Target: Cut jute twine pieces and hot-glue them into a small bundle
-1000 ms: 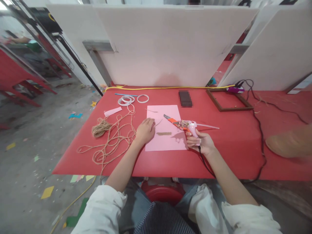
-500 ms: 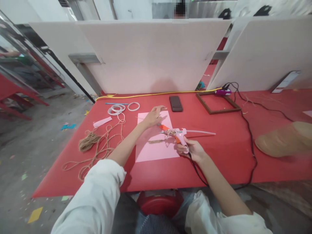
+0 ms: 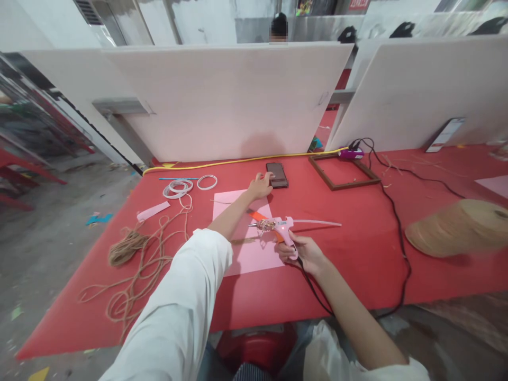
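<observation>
My right hand (image 3: 304, 252) is wrapped round the handle of a pink hot glue gun (image 3: 282, 228), whose nozzle points left and whose glue stick (image 3: 317, 223) sticks out to the right. My left hand (image 3: 261, 186) reaches forward with its fingers stretched out, the tips at the left edge of a dark phone (image 3: 278, 174) lying flat. Whether they touch it I cannot tell. Under the glue gun lies a pink sheet of paper (image 3: 254, 259). An orange-handled tool (image 3: 257, 215) lies on it, partly hidden by the gun, beside a short piece of twine (image 3: 244, 241).
Left on the red table (image 3: 357, 275) are a twine bundle (image 3: 127, 247), white rings (image 3: 178, 188), a blue stick (image 3: 178, 179) and a pink strip (image 3: 153, 211). A brown frame (image 3: 353, 185), a purple socket (image 3: 351, 153), a black cord (image 3: 397, 222) and a large twine spool (image 3: 456, 228) stand right.
My left hand has moved forward and right, from above the paper to the phone's edge. My right hand still holds the glue gun. The whole view has shifted slightly.
</observation>
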The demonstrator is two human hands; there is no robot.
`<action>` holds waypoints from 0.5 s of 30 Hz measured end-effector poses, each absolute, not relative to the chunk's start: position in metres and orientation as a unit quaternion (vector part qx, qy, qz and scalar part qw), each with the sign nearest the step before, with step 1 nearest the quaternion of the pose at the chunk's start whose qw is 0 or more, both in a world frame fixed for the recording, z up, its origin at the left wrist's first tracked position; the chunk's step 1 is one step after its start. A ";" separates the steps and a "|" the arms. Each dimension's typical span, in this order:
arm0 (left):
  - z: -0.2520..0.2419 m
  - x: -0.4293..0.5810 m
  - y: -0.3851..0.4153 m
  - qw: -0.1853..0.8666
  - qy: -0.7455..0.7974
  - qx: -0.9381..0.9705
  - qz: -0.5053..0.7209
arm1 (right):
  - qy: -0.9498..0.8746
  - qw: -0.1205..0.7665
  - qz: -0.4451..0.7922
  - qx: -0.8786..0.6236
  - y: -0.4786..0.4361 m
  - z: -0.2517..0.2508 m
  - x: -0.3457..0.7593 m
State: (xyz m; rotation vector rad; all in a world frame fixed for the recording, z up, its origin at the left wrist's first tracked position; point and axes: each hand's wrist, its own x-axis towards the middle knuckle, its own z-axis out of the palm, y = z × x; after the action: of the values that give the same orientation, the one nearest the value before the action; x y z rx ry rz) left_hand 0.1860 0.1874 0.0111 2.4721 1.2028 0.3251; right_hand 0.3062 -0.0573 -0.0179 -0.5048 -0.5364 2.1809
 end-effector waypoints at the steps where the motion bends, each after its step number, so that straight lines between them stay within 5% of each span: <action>1: 0.011 0.187 0.187 0.185 0.429 0.877 0.115 | -0.212 0.407 0.866 -0.201 -0.057 -0.017 0.306; 8: 0.031 0.177 0.178 0.192 0.435 0.867 0.149 | -0.187 0.407 0.869 -0.210 -0.060 -0.011 0.307; 15: 0.051 0.077 0.116 0.157 0.443 0.822 0.320 | -0.151 0.408 0.871 -0.227 -0.070 0.003 0.313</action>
State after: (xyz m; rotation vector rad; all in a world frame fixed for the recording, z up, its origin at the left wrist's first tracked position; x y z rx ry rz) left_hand 0.0766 0.1163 0.0511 2.3538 1.2694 0.9164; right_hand 0.3127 -0.0700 0.0026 -0.5710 -0.3795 2.1958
